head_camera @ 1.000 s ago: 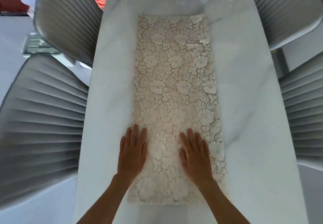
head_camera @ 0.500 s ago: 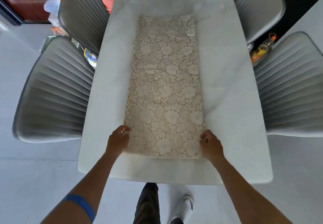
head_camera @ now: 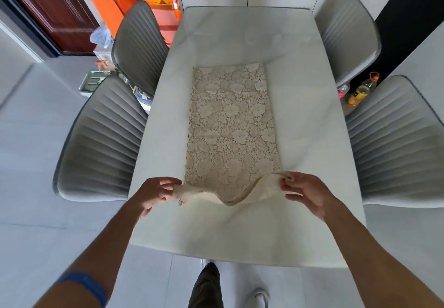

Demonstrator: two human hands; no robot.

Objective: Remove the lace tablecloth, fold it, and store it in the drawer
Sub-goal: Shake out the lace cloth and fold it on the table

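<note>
The white worktop [head_camera: 305, 120] stretches ahead of the hands. On it the folded lace tablecloth [head_camera: 231, 125] lies flat beyond them; half a second ago its near edge lay flat too, now it is lifted. The left hand [head_camera: 153, 193] and right hand [head_camera: 306, 192] each pinch a near corner.

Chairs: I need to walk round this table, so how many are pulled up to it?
4: near left chair, far left chair, near right chair, far right chair. None seem hidden.
</note>
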